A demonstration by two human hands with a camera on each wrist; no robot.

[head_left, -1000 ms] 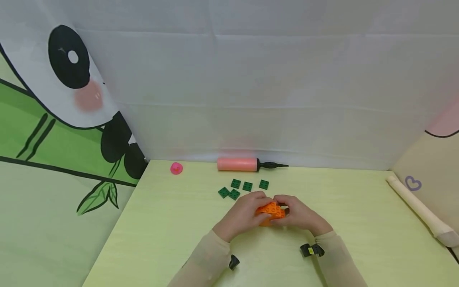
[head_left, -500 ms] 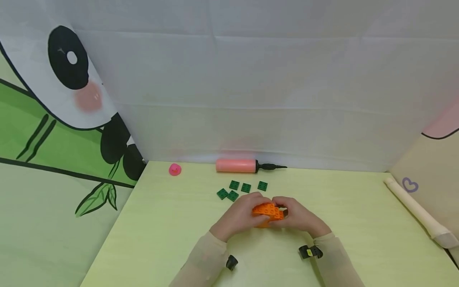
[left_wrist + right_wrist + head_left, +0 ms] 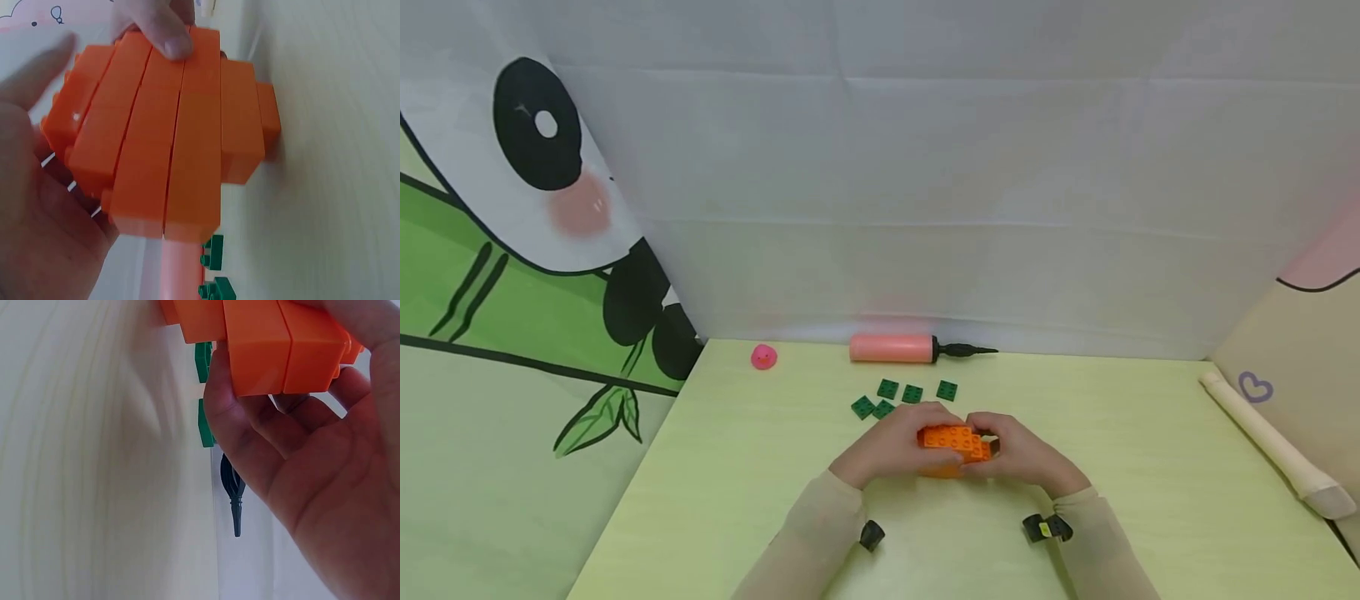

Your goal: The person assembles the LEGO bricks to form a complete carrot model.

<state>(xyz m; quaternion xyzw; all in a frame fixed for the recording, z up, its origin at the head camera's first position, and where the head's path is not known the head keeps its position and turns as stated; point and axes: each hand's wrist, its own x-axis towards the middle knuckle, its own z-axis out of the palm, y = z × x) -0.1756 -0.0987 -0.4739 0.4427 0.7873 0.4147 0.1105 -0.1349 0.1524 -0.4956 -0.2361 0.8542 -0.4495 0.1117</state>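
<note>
a left hand (image 3: 887,443) sits a little farther left than a second ago, baring more of the studded tops of joined orange bricks (image 3: 946,437); the right hand (image 3: 1028,454) keeps its place, apparently steadying them while the other adjusts its hold; both hands grip the orange bricks low over the pale table (image 3: 775,467), contact unclear, nearer the person than the green bricks (image 3: 947,390); the sides look smooth and seamed, stepping narrower toward the table

Orange bricks (image 3: 951,437), green bricks (image 3: 947,390), pink-and-black pump (image 3: 891,348)
</note>
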